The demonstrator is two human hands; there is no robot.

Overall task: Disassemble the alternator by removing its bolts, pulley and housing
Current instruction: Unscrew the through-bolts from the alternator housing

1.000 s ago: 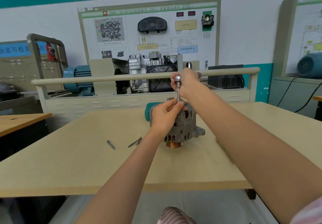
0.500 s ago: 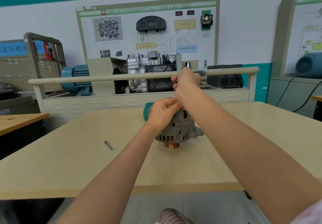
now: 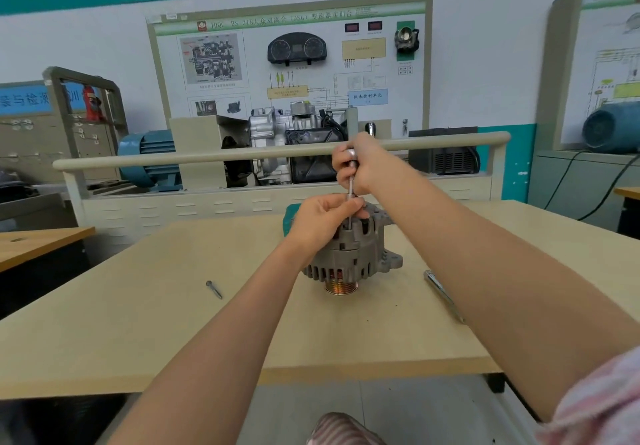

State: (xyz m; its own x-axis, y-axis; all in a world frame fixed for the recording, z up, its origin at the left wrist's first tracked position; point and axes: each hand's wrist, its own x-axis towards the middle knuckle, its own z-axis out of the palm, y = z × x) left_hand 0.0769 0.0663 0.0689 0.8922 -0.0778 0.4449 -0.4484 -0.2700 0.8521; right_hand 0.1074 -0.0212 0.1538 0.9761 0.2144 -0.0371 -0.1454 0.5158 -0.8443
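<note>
A grey alternator (image 3: 356, 254) stands on the wooden table (image 3: 173, 323) with its copper-coloured pulley (image 3: 341, 287) facing down. A slim metal socket driver (image 3: 350, 188) stands upright on the alternator's top. My right hand (image 3: 363, 164) grips the driver's upper end. My left hand (image 3: 322, 219) rests on the alternator's top and pinches the driver's lower shaft. One loose bolt (image 3: 214, 289) lies on the table to the left.
A long metal tool (image 3: 441, 292) lies on the table right of the alternator, partly hidden by my right forearm. A teal object (image 3: 290, 218) sits behind the alternator. Beyond the table stands a training bench with a rail (image 3: 207, 159) and engine parts.
The view has shifted slightly and my left forearm now covers the spot where two more bolts lay. The driver shaft, hidden half a second ago, shows again between my hands.
</note>
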